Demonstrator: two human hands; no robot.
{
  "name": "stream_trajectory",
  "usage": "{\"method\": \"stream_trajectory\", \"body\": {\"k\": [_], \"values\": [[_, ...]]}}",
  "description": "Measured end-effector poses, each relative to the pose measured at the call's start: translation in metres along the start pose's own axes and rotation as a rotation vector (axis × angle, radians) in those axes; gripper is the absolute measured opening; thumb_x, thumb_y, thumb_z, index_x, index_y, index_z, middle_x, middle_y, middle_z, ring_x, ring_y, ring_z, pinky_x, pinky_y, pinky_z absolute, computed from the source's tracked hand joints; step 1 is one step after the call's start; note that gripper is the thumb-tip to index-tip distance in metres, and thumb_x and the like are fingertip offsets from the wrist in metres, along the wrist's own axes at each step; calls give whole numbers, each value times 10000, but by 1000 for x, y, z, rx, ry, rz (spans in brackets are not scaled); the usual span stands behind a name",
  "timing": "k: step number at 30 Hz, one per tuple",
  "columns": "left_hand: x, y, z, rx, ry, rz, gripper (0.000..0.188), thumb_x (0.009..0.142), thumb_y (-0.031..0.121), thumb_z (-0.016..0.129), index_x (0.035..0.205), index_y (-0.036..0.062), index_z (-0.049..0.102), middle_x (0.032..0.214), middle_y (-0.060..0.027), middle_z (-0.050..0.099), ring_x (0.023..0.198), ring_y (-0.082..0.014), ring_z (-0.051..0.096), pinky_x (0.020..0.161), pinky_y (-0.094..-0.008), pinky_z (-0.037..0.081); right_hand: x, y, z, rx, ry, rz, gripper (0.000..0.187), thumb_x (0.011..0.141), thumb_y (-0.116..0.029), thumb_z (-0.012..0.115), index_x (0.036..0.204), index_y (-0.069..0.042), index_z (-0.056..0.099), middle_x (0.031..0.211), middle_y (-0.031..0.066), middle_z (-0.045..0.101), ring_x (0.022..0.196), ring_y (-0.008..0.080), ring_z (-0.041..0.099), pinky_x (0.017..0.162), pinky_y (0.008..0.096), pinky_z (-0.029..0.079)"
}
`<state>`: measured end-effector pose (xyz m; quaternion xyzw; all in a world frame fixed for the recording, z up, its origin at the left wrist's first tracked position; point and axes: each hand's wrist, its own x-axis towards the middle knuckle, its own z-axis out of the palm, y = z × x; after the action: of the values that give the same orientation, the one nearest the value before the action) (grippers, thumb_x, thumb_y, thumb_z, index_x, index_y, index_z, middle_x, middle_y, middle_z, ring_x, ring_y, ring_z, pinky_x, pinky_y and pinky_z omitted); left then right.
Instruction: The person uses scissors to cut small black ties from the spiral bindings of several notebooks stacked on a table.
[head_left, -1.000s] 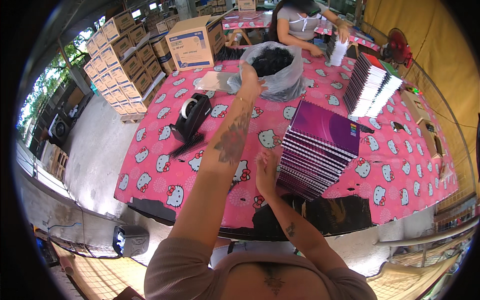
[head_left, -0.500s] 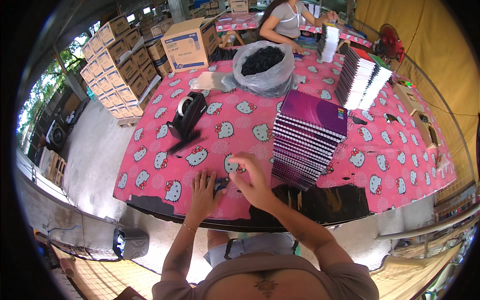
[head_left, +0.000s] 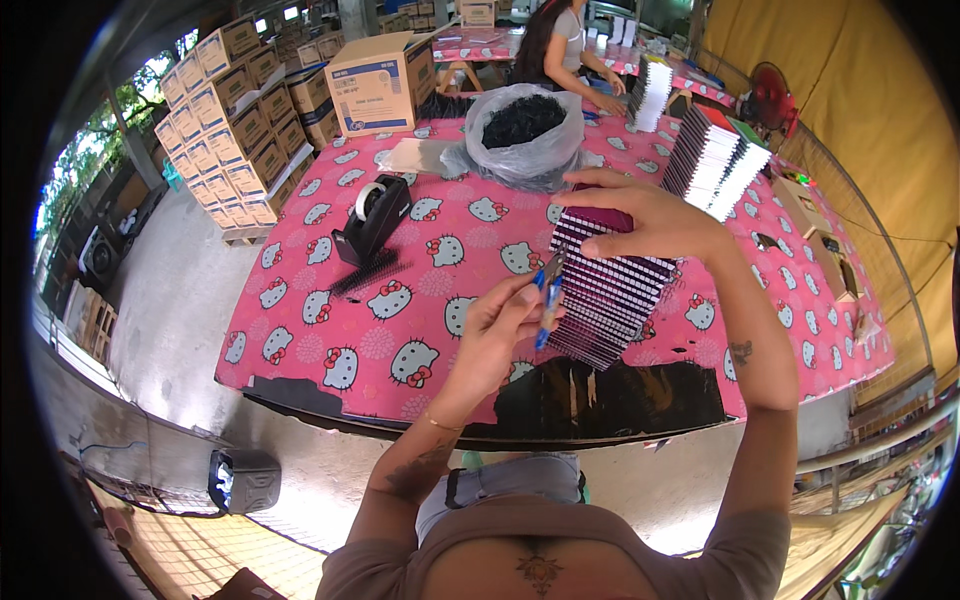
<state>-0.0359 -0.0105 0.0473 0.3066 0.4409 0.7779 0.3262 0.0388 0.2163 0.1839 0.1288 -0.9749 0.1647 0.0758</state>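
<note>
My left hand point(head_left: 500, 328) is closed around blue-handled pliers point(head_left: 550, 290). Their metal jaws point up at the left edge of a tall stack of purple spiral notebooks point(head_left: 615, 300). Over the top of that stack reaches my right hand point(head_left: 655, 220), its thumb and fingers spread apart across the uppermost purple cover. Much of that cover is hidden beneath the hand. White page edges and dark wire bindings show along the stack's near side.
A black tape dispenser point(head_left: 375, 220) and loose black spiral wires point(head_left: 368, 272) lie to the left. A plastic bag of black coils point(head_left: 525, 135), a carton point(head_left: 372, 88) and more notebook stacks point(head_left: 712, 155) stand farther back. Another person point(head_left: 560, 55) works beyond.
My left hand has lifted the pliers from the tabletop and brought them rightward to the stack. My right hand has moved up and right onto the top notebook.
</note>
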Motion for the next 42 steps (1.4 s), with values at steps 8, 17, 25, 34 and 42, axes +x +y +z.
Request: {"method": "stream_trajectory", "body": {"k": [8,17,25,34,42], "values": [[16,2,17,-146,30,19,361,1014,253,449,1209,-42,521,1067,-204,657,962,-285,682,807,-382,581,1,8,14,88,84,-31,403,936,-259,597,1314,-118,579,1438,201,431,1350,341,394,1091,397,332],[11,6,37,1355,391,806,331,989,185,514,1232,-26,595,931,-60,647,737,-168,569,703,-312,482,-2,8,14,63,67,-1,499,890,-336,646,1340,-141,554,1467,197,389,1362,357,371,1100,422,322],[11,-1,7,-10,101,45,372,1004,184,440,1260,-77,509,1031,-172,659,939,-301,690,835,-392,563,-4,-3,16,-133,70,112,605,813,-471,668,1370,-297,507,1492,172,349,1335,393,391,1080,475,343],[12,16,10,-61,106,-103,366,992,181,464,1246,-74,527,940,-129,637,768,-249,676,740,-354,570,-3,0,19,-104,89,80,514,865,-410,623,1355,-297,520,1483,169,362,1320,387,413,1062,463,371],[4,10,6,500,108,217,342,994,178,482,1233,-52,565,929,-86,640,735,-163,608,689,-295,509,-4,-6,18,-144,72,91,632,805,-436,675,1386,-287,478,1495,164,340,1339,388,388,1067,502,347]]}}
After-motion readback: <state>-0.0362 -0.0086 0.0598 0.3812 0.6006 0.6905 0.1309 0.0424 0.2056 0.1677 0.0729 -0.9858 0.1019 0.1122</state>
